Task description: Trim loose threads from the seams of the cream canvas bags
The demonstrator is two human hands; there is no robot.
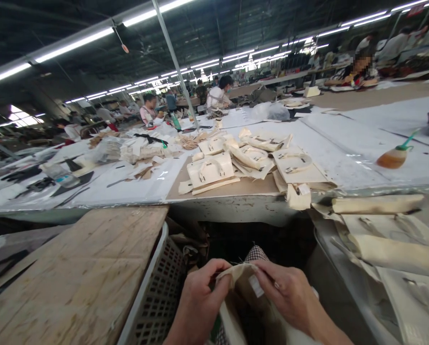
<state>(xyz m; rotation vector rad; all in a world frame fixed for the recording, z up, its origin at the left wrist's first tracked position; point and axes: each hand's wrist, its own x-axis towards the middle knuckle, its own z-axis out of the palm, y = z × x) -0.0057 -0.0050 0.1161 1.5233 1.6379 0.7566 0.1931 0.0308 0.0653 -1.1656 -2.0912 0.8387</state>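
Observation:
A cream bag hangs open over the lap, its dark inside facing up, with a small white label on the inner side. My left hand pinches its rim at the left between thumb and fingers. On the right part of the same rim, my right hand is closed, thumb near the label. Both hands are close together at the bottom middle. Flat cream bag pieces with handles lie in a pile on the table beyond them.
A wooden board lies at the left beside a plastic basket. More cream pieces are stacked at the right. The white table holds a glue bottle. A metal pole rises behind; several people work farther back.

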